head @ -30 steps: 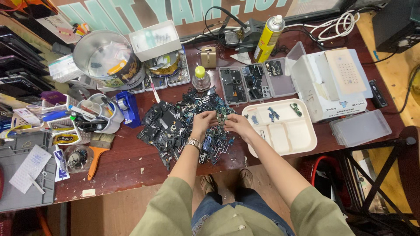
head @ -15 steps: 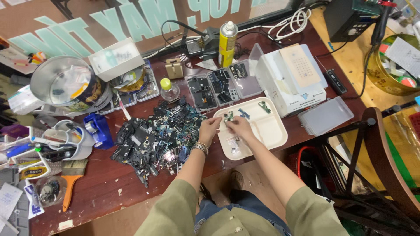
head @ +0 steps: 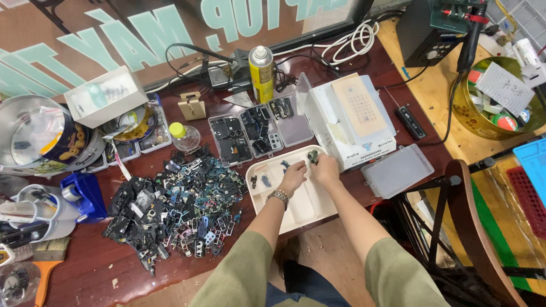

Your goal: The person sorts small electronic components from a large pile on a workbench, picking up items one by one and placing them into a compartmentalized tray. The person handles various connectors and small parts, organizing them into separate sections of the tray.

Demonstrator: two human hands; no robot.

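One dark red table (head: pixel 85 278) carries one big heap (head: pixel 170 207) of small dark parts, too many to count. Right of it lie one white tray (head: pixel 296 207), one white box (head: pixel 352 116) and two clear cases (head: pixel 250 133), one with its lid open. One yellow can (head: pixel 261 74) stands behind them.

Both forearms reach out over the tray. The left hand (head: pixel 293 177), a watch on its wrist, hovers palm down, fingers loosely curled; whether it holds anything I cannot tell. The right hand (head: pixel 325 169) pinches one small dark part (head: pixel 313 156) at the tray's far edge, beside the box.
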